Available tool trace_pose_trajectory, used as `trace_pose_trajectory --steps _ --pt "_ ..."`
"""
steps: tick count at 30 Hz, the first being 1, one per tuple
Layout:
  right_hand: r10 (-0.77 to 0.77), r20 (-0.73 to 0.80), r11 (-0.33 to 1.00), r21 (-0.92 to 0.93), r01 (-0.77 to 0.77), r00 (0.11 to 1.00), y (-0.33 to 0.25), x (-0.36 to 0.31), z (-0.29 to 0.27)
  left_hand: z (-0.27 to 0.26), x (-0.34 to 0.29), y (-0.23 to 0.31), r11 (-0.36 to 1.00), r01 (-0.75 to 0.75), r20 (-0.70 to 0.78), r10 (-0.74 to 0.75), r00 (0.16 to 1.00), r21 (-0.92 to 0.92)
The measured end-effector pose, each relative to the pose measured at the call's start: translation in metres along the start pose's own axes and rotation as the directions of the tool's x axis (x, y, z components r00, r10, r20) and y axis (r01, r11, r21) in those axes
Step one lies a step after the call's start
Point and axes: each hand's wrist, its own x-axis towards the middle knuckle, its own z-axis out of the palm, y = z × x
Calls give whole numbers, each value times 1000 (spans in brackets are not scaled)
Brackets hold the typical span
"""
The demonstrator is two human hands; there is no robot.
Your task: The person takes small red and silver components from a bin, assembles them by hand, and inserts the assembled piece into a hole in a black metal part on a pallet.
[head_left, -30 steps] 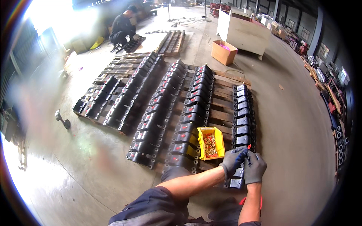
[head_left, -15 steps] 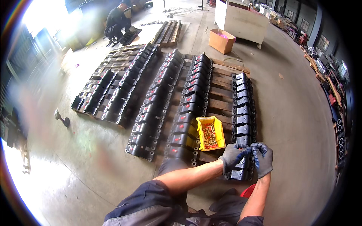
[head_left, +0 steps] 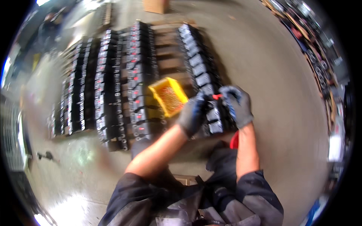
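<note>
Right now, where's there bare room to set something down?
Floor between the rightmost black row and the far-right clutter; also gapped pallet slats beyond the yellow bin. It's crowded from the bin across your left hand to your right hand.

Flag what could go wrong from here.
The small red piece between the left hand and right hand might slip and drop among the black flanged parts. The left hand also appears close to the yellow bin; a knock could spill its small contents.
</note>
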Motion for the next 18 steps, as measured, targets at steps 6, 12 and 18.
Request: trace_pose_trajectory --steps 6,12,18 --pt "29 64 992 121 -36 998 -9 -7 0 2 -1 4 870 320 224 -249 942 -376" --pt "-52 100 997 54 47 994 -18 -8 6 2 -6 6 913 316 232 -259 938 -259" --pt "-26 141 996 86 14 990 -14 -10 3 1 -7 14 900 341 295 -259 920 -272"
